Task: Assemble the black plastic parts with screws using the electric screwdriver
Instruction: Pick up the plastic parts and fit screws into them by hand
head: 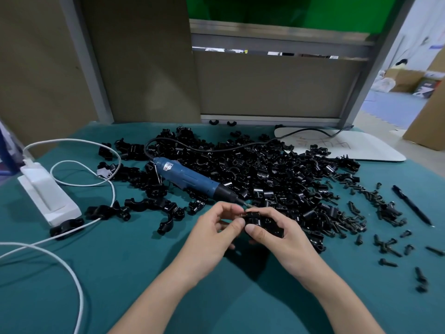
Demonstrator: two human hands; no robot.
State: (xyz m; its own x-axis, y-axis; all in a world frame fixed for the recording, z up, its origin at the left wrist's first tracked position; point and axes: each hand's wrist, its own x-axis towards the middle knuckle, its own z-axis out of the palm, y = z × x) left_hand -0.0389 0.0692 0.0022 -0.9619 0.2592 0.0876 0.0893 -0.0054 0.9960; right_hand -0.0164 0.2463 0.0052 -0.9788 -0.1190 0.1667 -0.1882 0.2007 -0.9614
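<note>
Head view: 2 bare hands meet over a table covered in green cloth (149,273), low in the middle of the frame. The right hand (281,239) grips a black plastic part (263,224), with the thumb pressed on its near left edge and the other fingers wrapped behind it. The part is glossy and blocky, with a flat face toward the camera that shows 1 small round hole and a rounded collar on its left end. The left hand (216,227) has its fingers curled, and its thumb and forefinger pinch the collar end of the same part. Whether a screw sits between those fingertips is too small to tell.

Just beyond the hands lies the electric screwdriver (190,179), with a blue body and a black nose. It rests slantwise on the cloth with its bit pointing at the held part, and no hand is on it. Its black cord (216,147) runs over the pile of black plastic parts (277,169), a wide heap of curved clamps and short collars behind and to the right of the hands. Black screws (346,222) lie scattered right of the pile, and a pen (411,205) lies beyond them. At the left stands a white power block (48,196) with a white cable (79,184) looping round it. A white board (356,147) lies at the far right.
</note>
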